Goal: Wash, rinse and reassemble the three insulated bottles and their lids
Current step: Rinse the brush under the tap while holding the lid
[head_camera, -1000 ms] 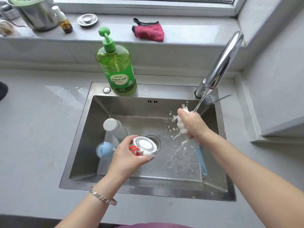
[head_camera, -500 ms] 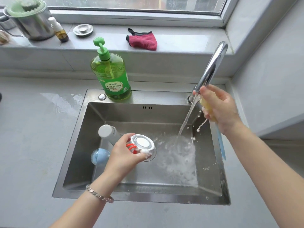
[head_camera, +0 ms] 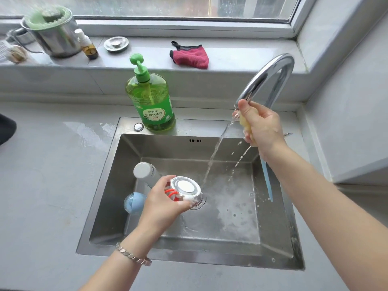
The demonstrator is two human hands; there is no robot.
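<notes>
Main risk we'd flag: the lid slipping. There's foam right where the fingers meet its rim, and it's held over the drain, so a wet grip could drop it onto the steel or against the grey bottle lying just behind it in the sink. Second: the water stream lands beside the lid, not on it, so nothing is rinsing it yet, in our read. If suds stay under the orange strap, they go back together with the bottle. Third: the right hand is squeezing at the mouth of the faucet, which deflects the flow. A second, broken trickle drops off the sponge, so we could get spray over the rim, or soapy runoff onto parts in the basin. The blue piece sits low at the left, partly behind the wrist. Whether it's a bottle or a cap we can't tell.

Hands: the left hand has its fingers curled round the lid's edge, face up, thumb side on the strap. Whether a bottle body hangs under the lid we can't tell, since the hand covers it. The right hand is clenched tight on the yellow sponge, with its thumb at the spout tip. A blue strip runs down from under that wrist, possibly the sponge's handle, but we can't confirm that.
</notes>
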